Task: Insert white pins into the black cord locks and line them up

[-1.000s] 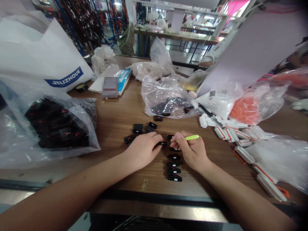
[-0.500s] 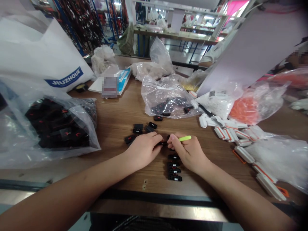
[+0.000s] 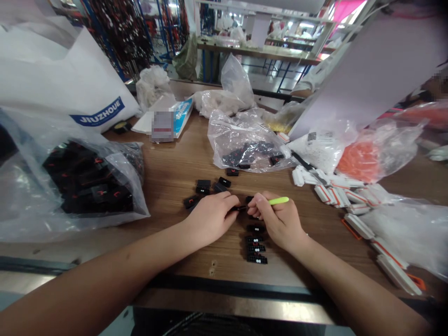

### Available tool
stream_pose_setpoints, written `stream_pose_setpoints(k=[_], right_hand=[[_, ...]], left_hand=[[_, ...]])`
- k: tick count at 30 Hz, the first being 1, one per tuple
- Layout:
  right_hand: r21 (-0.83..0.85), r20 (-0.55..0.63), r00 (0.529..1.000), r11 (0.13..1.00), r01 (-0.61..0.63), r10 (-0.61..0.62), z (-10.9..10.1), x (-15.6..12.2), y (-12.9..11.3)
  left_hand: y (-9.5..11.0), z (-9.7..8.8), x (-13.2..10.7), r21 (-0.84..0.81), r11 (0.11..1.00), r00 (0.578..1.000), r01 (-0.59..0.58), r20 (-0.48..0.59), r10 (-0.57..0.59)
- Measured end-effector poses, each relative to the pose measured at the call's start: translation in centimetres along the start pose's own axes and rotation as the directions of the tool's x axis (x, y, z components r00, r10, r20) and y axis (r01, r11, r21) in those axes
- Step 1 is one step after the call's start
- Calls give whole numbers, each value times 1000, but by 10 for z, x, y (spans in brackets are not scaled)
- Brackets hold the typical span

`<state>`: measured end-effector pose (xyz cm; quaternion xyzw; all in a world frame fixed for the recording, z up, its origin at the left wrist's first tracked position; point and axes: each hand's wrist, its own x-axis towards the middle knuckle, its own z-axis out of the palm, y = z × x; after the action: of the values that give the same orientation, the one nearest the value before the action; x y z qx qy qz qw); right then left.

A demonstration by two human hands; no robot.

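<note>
My left hand rests low over the table, its fingers pinched around a small black plastic part that they mostly cover. Just right of it, my right hand is closed on a slim tool with a yellow-green handle. The tool's tip is hidden by the fingers. Below my right hand, several black connector housings with white dots lie in a column. More loose black housings sit beyond my left hand, one with a red mark.
At left stands a clear bag of black parts, with a white JIUZHOUE sack behind. Another bag holds black parts ahead. White and orange pieces and a bag with orange contents lie at right. The table's front edge is near me.
My right hand, with the yellow-green tool, has shifted slightly right, away from my left fingers. My left hand keeps its pinch. The whole view has also shifted a little.
</note>
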<state>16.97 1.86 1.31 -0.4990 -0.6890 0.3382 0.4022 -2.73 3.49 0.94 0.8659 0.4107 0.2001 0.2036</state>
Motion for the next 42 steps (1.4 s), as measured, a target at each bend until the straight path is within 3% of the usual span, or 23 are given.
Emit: stream_pose_setpoints(k=[11,13,15,18,22,25,28,36,42], right_hand=[[-40,95,995,999,-6,10,1,1,-3],[0,38,999,1000,-18,18,-6,2,-4],[24,-103,994,999,-23,25,-17,6,-4],[-129,-278,960,991,-22,-15,-33,15,-1],[-405,-221,972,914,-20,-77,-39,22,10],[-449,-185,978,893,3,-96,-33,20,15],[-441,-172,980,897,18,-104,-27,17,14],[-338,-106,989,939,58,-99,-14,11,5],[-36,-188,982,999,-13,6,-13,9,4]], left_hand=[[3,-2,-2,104,995,1000,6,9,-7],[5,-3,-3,175,984,1000,20,-2,-20],[7,-6,-5,266,963,999,42,-29,-35],[9,-13,-5,392,916,996,87,-58,-70],[10,-19,-3,451,887,994,102,-84,-72],[10,-16,0,405,914,992,-16,-106,64],[10,-7,5,347,931,980,-112,-117,162],[5,6,16,336,935,991,-111,-34,130],[-1,3,11,255,961,992,-104,-48,120]])
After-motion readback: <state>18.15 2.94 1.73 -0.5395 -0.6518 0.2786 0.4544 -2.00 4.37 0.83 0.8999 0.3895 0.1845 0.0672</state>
